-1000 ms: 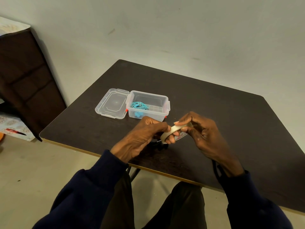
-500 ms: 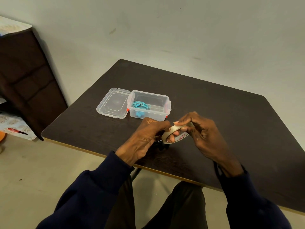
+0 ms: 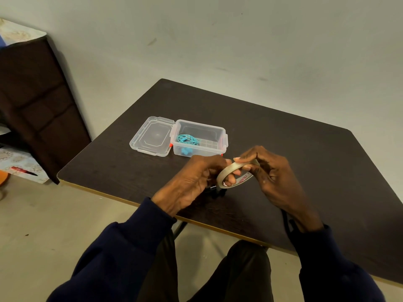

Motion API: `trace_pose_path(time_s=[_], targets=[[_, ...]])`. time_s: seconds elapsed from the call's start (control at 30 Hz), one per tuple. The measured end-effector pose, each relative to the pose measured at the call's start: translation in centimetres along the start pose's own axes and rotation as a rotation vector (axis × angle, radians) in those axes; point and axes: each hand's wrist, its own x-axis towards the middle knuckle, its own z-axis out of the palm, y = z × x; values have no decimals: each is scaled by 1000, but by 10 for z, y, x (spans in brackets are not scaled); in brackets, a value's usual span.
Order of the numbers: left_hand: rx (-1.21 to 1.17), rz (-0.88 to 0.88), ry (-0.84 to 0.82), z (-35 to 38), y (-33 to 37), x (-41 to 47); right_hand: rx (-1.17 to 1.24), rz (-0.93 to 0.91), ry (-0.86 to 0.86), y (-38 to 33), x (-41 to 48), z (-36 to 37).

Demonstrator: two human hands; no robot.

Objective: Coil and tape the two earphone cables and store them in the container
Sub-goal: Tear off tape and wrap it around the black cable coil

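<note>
In the middle of the frame both hands meet just above the dark table (image 3: 294, 131), holding a roll of pale tape (image 3: 222, 174) between them. The left hand (image 3: 194, 179) has its fingers curled through the roll's hole, so its grip is clamped on the roll from inside. The right hand (image 3: 274, 177) pinches the roll's upper rim between thumb and forefinger, its grip also closed on the tape. Just under the left hand a small black object (image 3: 216, 191) lies on the table, mostly hidden; it may be the second earphone cable, but I cannot tell. Above and left of the hands, near them, stands a clear plastic container (image 3: 202, 151), open, with a coiled teal earphone cable (image 3: 188, 139) lying in its left part. Its clear lid (image 3: 152, 136) lies flat against the container's left side.
</note>
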Motion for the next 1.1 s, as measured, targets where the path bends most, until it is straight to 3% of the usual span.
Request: trace_pose_path(time_s=[0.87, 1.1], targets=[[-26, -39, 38, 6, -9, 3, 46, 9, 22, 3, -10, 2], [-30, -34, 81, 5, -14, 8, -50, -23, 9, 4, -10, 3]])
